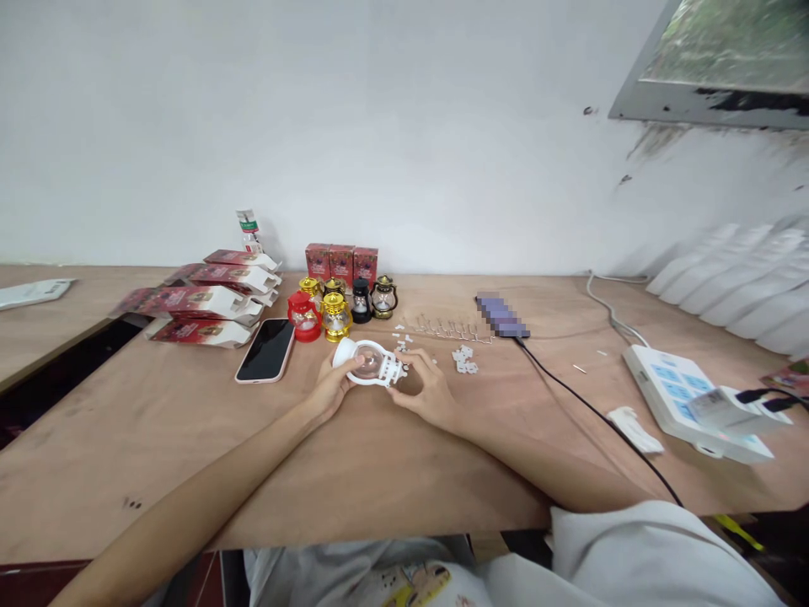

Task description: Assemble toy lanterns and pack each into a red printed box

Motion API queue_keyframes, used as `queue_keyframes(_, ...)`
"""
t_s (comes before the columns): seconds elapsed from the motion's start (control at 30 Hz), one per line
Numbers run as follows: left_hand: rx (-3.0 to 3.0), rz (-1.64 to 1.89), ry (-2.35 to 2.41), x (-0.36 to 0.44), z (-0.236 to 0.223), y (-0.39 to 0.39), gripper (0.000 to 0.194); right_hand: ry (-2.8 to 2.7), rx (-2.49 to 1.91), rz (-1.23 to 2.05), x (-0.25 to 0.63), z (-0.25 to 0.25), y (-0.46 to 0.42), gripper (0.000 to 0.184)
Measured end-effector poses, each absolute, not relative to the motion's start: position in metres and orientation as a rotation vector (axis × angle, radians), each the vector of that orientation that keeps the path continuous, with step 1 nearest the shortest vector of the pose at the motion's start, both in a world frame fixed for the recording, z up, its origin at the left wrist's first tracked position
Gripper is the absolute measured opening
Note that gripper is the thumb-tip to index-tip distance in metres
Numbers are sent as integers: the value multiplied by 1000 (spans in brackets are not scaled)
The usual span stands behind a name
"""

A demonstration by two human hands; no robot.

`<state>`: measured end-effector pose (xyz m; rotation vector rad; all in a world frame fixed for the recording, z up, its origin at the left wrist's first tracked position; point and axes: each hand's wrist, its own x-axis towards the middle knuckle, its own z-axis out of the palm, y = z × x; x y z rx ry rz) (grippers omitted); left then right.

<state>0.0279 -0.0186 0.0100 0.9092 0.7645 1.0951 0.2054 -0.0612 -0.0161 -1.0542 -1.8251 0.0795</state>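
A small white toy lantern [370,362] with a clear globe lies tilted on its side between my hands, just above the table. My left hand [332,384] is closed around its base, thumb on top. At the lantern's top end, my right hand [432,393] pinches with thumb and fingertips. Just beyond stand a red lantern [304,317], a gold lantern [336,319], a black lantern [361,302] and several more. Tiny white pieces [403,342] are scattered behind my right hand, near a row of thin bent wires [452,329] and a small pile of clear pieces [465,361].
On the left lie a phone [265,351] and flattened red boxes [202,302]. Three upright red boxes [341,263] stand near the wall. To the right are a cabled phone [502,315], a power strip [688,405] and white stacked pieces [733,287]. The black cable [581,401] crosses the table.
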Motion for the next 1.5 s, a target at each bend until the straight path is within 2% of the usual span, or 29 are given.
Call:
queue_keyframes(0.27, 829, 1038, 725, 27, 10, -19, 36, -1860, -979, 106, 213, -16, -52, 50)
queue_keyframes(0.43, 952, 1091, 723, 27, 8, -18, 44, -2076, -1027, 65, 230, -5, -46, 49)
queue_keyframes(0.67, 1681, 1220, 912, 26, 4, -16, 44, -2292, -1212, -299, 236, 24, -34, 47)
queue_keyframes(0.77, 1780, 1225, 917, 29, -2, -17, 51, -2330, -1114, -442, 222, 35, -32, 47)
queue_keyframes(0.87, 1785, 1196, 939, 30, -8, -13, 55, -2343, -946, -448, 202, 38, -36, 43)
queue_keyframes(1.0, 1858, 1191, 1103, 24, -10, -4, 37, -2329, -800, -362, 176, 24, -48, 40)
queue_keyframes(1.1, 1939, 1152, 1247, 18, -9, 3, 29, -2343, -752, -512, 169, 5, -55, 39)
queue_keyframes(1.3, 1981, 1091, 1069, 8, -9, 14, 41, -2283, -841, -704, 175, -19, -55, 37)
queue_keyframes(1.4, 1995, 1038, 942, 4, -11, 18, 51, -2255, -948, -687, 176, -24, -55, 33)
queue_keyframes(1.5, 2049, 981, 912, 0, -11, 20, 51, -2287, -1068, -584, 176, -28, -56, 23)
